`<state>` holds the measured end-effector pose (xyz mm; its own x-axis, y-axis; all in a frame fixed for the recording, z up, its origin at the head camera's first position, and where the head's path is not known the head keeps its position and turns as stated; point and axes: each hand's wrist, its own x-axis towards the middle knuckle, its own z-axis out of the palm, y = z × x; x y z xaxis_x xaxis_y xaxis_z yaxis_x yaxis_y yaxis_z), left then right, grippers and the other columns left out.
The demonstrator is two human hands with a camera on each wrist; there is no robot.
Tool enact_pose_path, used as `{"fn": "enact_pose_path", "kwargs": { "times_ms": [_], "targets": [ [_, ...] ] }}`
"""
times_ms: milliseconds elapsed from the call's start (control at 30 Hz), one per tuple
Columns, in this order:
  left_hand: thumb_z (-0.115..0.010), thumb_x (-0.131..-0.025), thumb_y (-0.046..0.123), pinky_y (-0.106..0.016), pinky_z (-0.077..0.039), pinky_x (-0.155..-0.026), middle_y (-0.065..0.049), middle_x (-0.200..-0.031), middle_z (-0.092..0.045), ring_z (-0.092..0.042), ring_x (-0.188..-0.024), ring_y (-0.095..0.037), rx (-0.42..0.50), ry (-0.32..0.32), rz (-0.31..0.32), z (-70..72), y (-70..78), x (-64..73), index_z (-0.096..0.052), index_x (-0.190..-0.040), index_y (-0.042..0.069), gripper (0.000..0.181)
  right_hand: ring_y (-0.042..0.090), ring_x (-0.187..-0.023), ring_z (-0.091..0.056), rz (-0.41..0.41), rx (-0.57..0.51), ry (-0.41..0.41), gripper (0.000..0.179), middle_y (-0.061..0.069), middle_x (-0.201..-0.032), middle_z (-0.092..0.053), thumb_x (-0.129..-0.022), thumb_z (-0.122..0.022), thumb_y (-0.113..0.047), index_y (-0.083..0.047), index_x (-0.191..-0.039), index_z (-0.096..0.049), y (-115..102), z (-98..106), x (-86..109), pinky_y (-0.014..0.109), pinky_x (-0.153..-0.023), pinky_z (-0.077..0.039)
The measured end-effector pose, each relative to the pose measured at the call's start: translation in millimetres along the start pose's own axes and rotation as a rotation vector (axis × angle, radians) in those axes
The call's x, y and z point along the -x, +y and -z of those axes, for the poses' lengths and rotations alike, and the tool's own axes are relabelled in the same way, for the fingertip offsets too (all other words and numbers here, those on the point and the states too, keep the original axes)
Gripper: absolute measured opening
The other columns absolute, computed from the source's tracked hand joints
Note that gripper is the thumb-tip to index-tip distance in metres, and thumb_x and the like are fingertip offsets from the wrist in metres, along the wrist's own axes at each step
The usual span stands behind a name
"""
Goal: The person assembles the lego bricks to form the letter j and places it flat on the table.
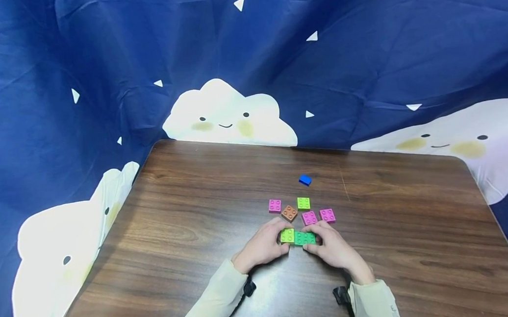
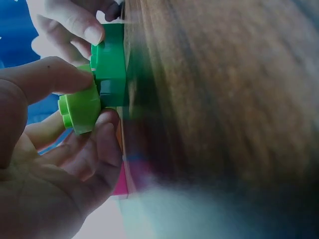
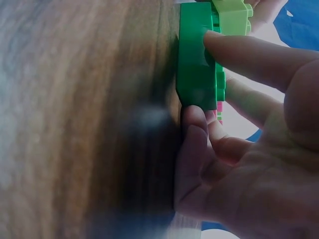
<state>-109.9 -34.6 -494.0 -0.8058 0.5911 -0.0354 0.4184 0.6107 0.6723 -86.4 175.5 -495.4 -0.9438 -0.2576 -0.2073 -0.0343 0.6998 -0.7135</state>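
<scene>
Near the front of the table, my left hand (image 1: 266, 243) pinches a lime toy brick (image 2: 82, 110) between thumb and fingers, its studs facing up. My right hand (image 1: 336, 246) holds a longer dark green brick (image 3: 197, 57) close against the tabletop. In the left wrist view the lime brick sits higher than the green one and overlaps one end of its studded top. The right thumb presses the green brick's near side, with a fingertip at its end face. Just beyond the hands lie a brown brick (image 1: 289, 213) and a pink brick (image 1: 309, 218).
Farther out on the wooden table (image 1: 186, 202) are a second pink brick (image 1: 275, 205), a third pink brick (image 1: 327, 215), another lime brick (image 1: 303, 203) and a blue brick (image 1: 305, 180). A blue curtain (image 1: 362, 62) with white clouds hangs behind the table's far and left edges.
</scene>
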Motion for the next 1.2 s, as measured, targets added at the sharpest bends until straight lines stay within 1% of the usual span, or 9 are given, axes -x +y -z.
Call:
{"fn": "enact_pose_path", "kwargs": {
  "times_ms": [100,233,367,533,700,933,1200],
  "targets": [
    [-0.070,-0.078,0.011,-0.021,-0.046,-0.086,0.002,-0.109,-0.060,-0.054,-0.093,-0.008,-0.028,-0.011,-0.005,0.0,1.2,-1.5,-0.063,-0.118,0.011,0.040,0.016,-0.083,-0.045,-0.002,-0.002,-0.001,0.034,0.005,-0.098,-0.052,-0.083,-0.071,-0.012,-0.009,-0.117,-0.065,-0.3,0.5,0.1,0.027,-0.073,-0.036],
    [-0.069,-0.078,0.010,-0.023,-0.047,-0.089,0.000,-0.110,-0.059,-0.054,-0.096,-0.009,-0.051,-0.016,-0.031,0.8,3.4,-3.2,-0.063,-0.116,0.010,0.038,0.016,-0.082,-0.045,0.001,0.006,0.003,0.035,0.005,-0.098,-0.052,-0.083,-0.071,-0.012,-0.009,-0.117,-0.065,-0.2,0.9,0.1,0.026,-0.072,-0.036],
    [-0.071,-0.078,0.014,-0.023,-0.046,-0.089,0.000,-0.110,-0.058,-0.054,-0.095,-0.009,-0.071,-0.015,-0.045,0.9,4.0,-4.2,-0.063,-0.115,0.010,0.038,0.016,-0.082,-0.045,0.007,0.012,0.003,0.035,0.005,-0.097,-0.052,-0.083,-0.071,-0.012,-0.008,-0.117,-0.065,-0.1,0.9,-0.6,0.027,-0.072,-0.036],
    [-0.074,-0.079,0.021,-0.019,-0.046,-0.084,0.003,-0.106,-0.058,-0.052,-0.090,-0.006,-0.074,-0.021,-0.035,-0.4,3.8,-5.0,-0.063,-0.115,0.011,0.039,0.016,-0.082,-0.044,0.001,0.006,-0.003,0.035,0.005,-0.098,-0.052,-0.083,-0.071,-0.012,-0.008,-0.118,-0.065,-0.8,1.8,0.6,0.028,-0.072,-0.036],
    [-0.073,-0.082,0.021,-0.018,-0.046,-0.080,0.003,-0.107,-0.059,-0.052,-0.088,-0.005,-0.079,-0.002,-0.028,-1.8,4.6,-4.6,-0.064,-0.114,0.012,0.035,0.016,-0.082,-0.044,-0.002,0.005,-0.001,0.035,0.005,-0.098,-0.052,-0.083,-0.071,-0.012,-0.009,-0.117,-0.065,-1.7,1.6,0.9,0.028,-0.072,-0.036],
    [-0.072,-0.084,0.022,-0.019,-0.046,-0.082,0.003,-0.109,-0.060,-0.054,-0.090,-0.006,-0.108,0.010,-0.019,-0.3,8.2,-3.3,-0.065,-0.115,0.011,0.033,0.015,-0.082,-0.044,-0.013,0.003,-0.008,0.035,0.005,-0.098,-0.052,-0.084,-0.070,-0.012,-0.009,-0.118,-0.064,-1.4,1.0,1.2,0.027,-0.071,-0.035],
    [-0.073,-0.084,0.022,-0.017,-0.046,-0.079,0.004,-0.107,-0.061,-0.053,-0.087,-0.004,-0.151,0.016,-0.031,0.0,10.3,-3.4,-0.066,-0.114,0.012,0.033,0.015,-0.082,-0.044,-0.014,0.005,-0.004,0.035,0.005,-0.097,-0.052,-0.084,-0.070,-0.013,-0.009,-0.119,-0.064,-1.8,0.8,1.6,0.027,-0.070,-0.035]
  ]
}}
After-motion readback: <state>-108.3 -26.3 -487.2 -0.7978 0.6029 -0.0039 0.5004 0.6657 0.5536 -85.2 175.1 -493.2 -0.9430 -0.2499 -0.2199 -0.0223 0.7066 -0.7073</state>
